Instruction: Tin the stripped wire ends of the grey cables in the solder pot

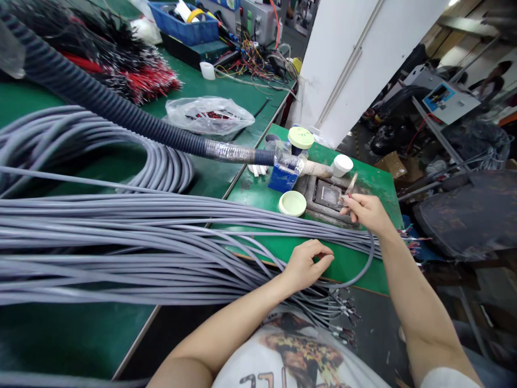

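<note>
Beyond printed shirt (299, 353) and loosely curled, seemingly empty left hand (305, 264), find grey cable (371, 252) beside the dark-rimmed tray (318, 193), pinched near its end by right hand (365, 209): probably light, springy, delicate at tip, so better gripped slightly behind.

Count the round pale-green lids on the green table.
2: the far lid sits atop a dark container; the near lid lies in front of the blue box. Others may be hidden.
</note>
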A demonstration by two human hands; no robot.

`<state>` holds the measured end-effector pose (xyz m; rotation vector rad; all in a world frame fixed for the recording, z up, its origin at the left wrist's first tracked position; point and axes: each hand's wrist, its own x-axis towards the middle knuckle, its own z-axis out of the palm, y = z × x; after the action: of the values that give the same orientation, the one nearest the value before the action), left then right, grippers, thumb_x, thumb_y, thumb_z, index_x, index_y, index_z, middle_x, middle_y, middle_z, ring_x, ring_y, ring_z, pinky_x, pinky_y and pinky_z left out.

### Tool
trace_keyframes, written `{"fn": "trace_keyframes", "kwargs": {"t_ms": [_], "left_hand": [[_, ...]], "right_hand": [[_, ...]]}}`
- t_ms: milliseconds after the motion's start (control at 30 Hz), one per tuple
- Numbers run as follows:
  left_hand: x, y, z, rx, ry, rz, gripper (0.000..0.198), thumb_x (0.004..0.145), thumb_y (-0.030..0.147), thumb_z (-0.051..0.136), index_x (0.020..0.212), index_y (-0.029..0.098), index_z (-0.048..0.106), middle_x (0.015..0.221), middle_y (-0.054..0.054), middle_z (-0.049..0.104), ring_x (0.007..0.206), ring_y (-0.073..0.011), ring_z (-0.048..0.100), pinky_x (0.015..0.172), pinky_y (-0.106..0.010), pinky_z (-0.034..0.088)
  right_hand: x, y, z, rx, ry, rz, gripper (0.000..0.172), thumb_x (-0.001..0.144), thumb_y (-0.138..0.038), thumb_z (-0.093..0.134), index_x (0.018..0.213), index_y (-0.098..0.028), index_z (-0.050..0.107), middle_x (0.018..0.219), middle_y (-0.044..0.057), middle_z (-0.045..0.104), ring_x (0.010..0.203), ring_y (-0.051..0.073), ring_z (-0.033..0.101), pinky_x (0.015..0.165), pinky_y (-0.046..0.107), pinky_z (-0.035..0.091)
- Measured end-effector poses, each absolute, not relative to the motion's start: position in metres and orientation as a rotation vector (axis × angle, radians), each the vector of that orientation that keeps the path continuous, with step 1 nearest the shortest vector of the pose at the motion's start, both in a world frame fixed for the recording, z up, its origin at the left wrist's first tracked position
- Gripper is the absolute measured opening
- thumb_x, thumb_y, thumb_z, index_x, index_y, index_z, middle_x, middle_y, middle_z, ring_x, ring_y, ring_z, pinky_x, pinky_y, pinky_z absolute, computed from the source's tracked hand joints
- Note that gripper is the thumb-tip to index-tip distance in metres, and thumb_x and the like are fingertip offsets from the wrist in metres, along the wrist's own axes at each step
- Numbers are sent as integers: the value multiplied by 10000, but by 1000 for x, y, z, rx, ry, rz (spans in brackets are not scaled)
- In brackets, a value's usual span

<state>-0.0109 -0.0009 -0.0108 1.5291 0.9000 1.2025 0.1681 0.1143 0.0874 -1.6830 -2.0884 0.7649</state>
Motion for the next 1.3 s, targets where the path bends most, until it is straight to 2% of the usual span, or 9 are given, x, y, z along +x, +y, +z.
{"fn": "trace_keyframes", "kwargs": {"t_ms": [133,267,333,433,600,800,1067,1167,1300], "left_hand": [[-11,-2,-10,1536,917,1171,139,853,254,568,839,187,689,789,-44,676,757,-154,606,729,-266,458],[-10,-4,-11,1555,946,1147,132,847,247,576,848,187,694,792,-44,673,754,-153,605,731,-266,462],[-10,-5,-11,1561,957,1141,126,842,235,581,841,182,695,780,-40,665,736,-147,595,715,-262,457],[-9,-6,-10,1563,962,1139,122,840,231,584,833,176,693,754,-34,648,710,-139,580,688,-254,446],[-8,-8,-10,1579,972,1130,126,842,233,580,827,171,689,741,-32,641,704,-138,575,693,-257,441],[-8,-8,-11,1589,981,1126,134,845,252,577,817,175,682,769,-39,655,736,-148,585,719,-267,444],[-7,-8,-10,1451,934,1158,129,819,268,609,806,169,690,754,-31,635,704,-133,563,678,-251,435],[-10,-3,-12,1138,877,1232,174,807,289,629,912,160,681,820,-41,655,742,-134,582,703,-250,457],[-16,5,-2,870,778,1332,280,803,299,631,1049,167,646,996,-69,668,940,-172,601,808,-271,474]], "right_hand": [[160,71,99,-1544,-1861,1004,436,900,-491,472,1034,-122,664,659,72,699,426,98,493,433,218,370],[151,49,104,-1451,-1790,1182,406,886,-435,521,1173,-152,569,684,45,704,396,80,468,419,207,354],[149,43,103,-1418,-1752,1242,340,871,-402,556,1128,-179,538,657,18,697,387,71,459,420,192,348],[148,36,99,-1382,-1696,1297,235,861,-403,573,950,-194,513,639,5,692,373,62,442,399,178,322],[148,32,93,-1361,-1685,1337,277,863,-441,568,800,-173,532,659,19,693,380,54,449,385,175,304],[148,30,90,-1364,-1691,1356,377,887,-485,510,836,-138,647,647,43,697,383,63,457,383,191,307],[148,28,91,-1379,-1705,1365,378,869,-491,529,842,-137,660,650,48,693,398,67,463,385,193,317],[147,26,92,-1370,-1712,1371,308,840,-459,586,822,-153,619,661,35,695,403,64,465,391,186,317],[144,23,90,-1375,-1724,1377,256,817,-419,624,816,-168,574,648,23,692,398,65,467,389,178,310]]}}
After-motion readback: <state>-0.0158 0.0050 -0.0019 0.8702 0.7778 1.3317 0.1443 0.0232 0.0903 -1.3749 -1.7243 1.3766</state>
